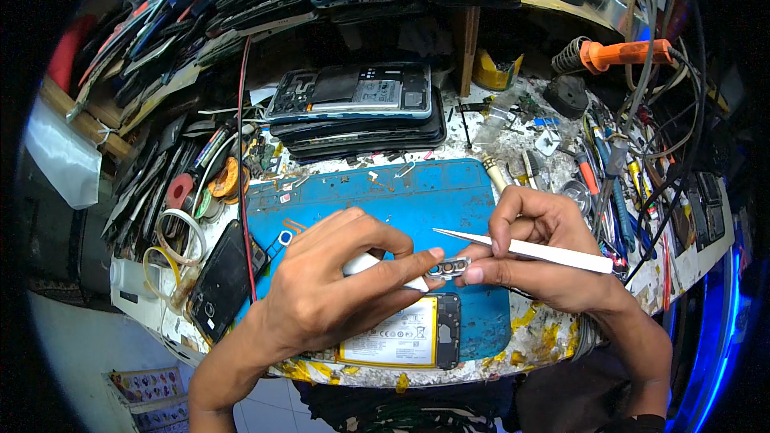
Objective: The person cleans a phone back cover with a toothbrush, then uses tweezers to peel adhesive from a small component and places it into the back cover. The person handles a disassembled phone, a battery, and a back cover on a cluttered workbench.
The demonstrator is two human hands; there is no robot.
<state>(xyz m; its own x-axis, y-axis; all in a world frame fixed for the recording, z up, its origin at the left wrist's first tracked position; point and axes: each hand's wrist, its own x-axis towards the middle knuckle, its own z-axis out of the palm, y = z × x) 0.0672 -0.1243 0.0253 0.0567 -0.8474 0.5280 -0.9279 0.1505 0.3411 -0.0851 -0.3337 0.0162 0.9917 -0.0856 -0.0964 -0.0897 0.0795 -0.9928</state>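
Observation:
My left hand (329, 273) is closed round a white object (362, 263) whose kind I cannot make out; most of it is hidden by the fingers. Its index fingertip reaches the left end of a small silver phone camera lens frame (449, 268) with dark round openings. At the other end, the thumb and a finger of my right hand (545, 248) pinch this frame. White pointed tweezers (553, 254) also lie in my right hand, tip to the left above the frame. Below both hands, an opened phone with a white battery (393, 334) rests on the blue mat (361, 192).
Opened phones (353, 104) are stacked behind the mat, with more on the shelf above. A dark phone back (227, 281) leans at left beside tape rolls (180, 232). An orange-handled soldering iron (626, 54) and hanging cables are at right, above screwdrivers (588, 174).

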